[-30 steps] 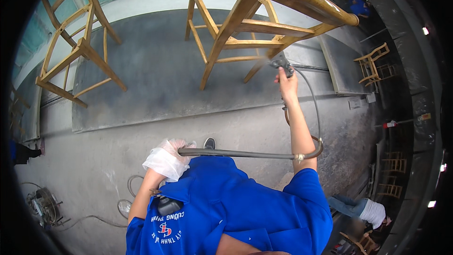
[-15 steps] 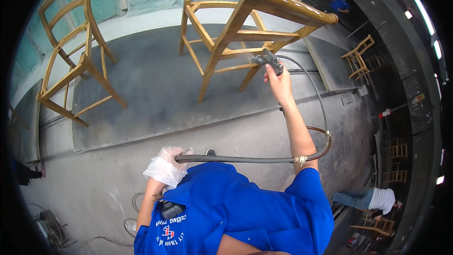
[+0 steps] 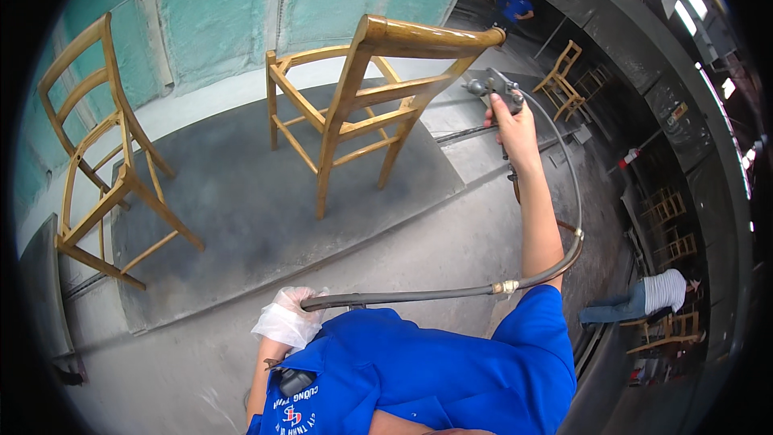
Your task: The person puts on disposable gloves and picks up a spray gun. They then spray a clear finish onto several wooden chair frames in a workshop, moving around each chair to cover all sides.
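My right hand (image 3: 515, 125) is wrapped round a metal spray gun (image 3: 501, 89), held out at the right side of a wooden chair frame (image 3: 342, 105). The gun's nozzle points left toward the chair's back, apart from it. A grey hose (image 3: 435, 294) runs from the gun, loops down past my forearm and crosses in front of me. In a clear plastic glove, my left hand (image 3: 290, 314) grips that hose near its left end. The chair has an open seat and stands on a dark grey board (image 3: 282, 250).
A second wooden chair frame (image 3: 121, 169) stands at the left. Teal-covered wall panels (image 3: 217, 16) rise behind. Further right are another chair (image 3: 561, 84), a person in blue (image 3: 515, 6), and a person in a light top (image 3: 664, 294) bending beside more chairs.
My right hand has moved the spray gun right, from low by the chair's legs to beside its back. The view has shifted, and my left hand still holds the hose.
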The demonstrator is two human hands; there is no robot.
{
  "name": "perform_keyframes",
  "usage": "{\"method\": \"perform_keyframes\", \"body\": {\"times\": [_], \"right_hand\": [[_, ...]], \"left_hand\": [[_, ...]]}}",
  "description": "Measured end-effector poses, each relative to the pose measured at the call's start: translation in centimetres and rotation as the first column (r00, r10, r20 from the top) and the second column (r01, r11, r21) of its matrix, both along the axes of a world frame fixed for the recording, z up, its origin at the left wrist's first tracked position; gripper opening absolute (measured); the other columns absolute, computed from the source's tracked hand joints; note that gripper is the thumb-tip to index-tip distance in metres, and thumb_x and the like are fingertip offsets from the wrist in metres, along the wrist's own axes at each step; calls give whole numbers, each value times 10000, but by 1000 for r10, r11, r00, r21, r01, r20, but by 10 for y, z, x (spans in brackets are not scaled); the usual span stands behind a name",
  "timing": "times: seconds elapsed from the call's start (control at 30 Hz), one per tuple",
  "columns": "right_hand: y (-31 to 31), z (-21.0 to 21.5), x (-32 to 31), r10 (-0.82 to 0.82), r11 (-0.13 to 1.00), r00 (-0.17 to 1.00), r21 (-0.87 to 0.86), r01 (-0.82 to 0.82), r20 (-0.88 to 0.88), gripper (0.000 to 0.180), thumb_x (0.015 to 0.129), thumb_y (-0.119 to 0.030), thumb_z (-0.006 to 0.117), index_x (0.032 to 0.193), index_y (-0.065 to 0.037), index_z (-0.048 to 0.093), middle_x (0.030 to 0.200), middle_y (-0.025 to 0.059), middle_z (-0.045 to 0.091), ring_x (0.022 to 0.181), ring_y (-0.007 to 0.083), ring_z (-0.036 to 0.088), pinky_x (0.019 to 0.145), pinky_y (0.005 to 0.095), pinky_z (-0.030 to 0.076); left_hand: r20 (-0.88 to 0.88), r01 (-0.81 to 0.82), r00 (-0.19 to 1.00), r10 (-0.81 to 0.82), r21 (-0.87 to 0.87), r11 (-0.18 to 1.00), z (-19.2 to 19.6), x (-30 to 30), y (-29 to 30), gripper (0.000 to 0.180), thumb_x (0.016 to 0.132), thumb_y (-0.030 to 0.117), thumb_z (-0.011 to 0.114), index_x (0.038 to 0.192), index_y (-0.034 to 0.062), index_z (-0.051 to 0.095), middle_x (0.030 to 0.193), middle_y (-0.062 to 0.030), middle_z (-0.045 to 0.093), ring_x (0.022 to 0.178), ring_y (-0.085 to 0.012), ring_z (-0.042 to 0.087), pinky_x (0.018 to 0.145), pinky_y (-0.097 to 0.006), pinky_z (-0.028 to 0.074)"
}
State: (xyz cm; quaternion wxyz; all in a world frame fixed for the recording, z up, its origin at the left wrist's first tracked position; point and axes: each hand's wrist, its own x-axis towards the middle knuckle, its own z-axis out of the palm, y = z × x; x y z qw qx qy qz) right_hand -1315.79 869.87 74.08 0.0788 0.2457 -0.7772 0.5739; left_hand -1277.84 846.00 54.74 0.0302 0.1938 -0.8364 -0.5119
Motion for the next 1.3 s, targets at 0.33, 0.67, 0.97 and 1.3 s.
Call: {"method": "perform_keyframes", "body": {"times": [0.33,0.67,0.97,1.3], "right_hand": [[-19,19,129,263,964,965,-60,-261,21,307,1035,-196,574,1281,-19,525,844,53,639,721,85,610,466,182,396],[1,-50,78,-212,764,977,-622,170,7,146,1065,-211,530,1116,-76,556,862,12,645,736,85,635,455,192,388],[-2,-302,-12,-242,786,819,-390,480,519,188,1025,-304,587,1080,-128,553,778,-4,616,643,81,623,407,210,364],[4,-325,30,-409,833,632,-14,554,658,298,1020,-410,568,1164,-149,555,810,-21,616,671,90,637,465,222,408]], "left_hand": [[-21,-9,1000,13,157,988,-25,7,-13,432,929,187,746,575,86,519,551,60,470,561,-65,394,491,-300,343],[216,39,976,-38,-1,999,-25,-17,-30,296,911,239,715,695,40,678,588,-45,623,545,-115,525,534,-313,446],[554,-96,821,137,-101,990,-98,25,2,287,846,373,770,968,114,748,763,-106,718,711,-228,684,699,-381,535],[498,283,864,-71,-365,887,-74,-129,-211,510,895,404,655,1321,124,649,1348,-163,629,1232,-357,602,1055,-403,477]]}}
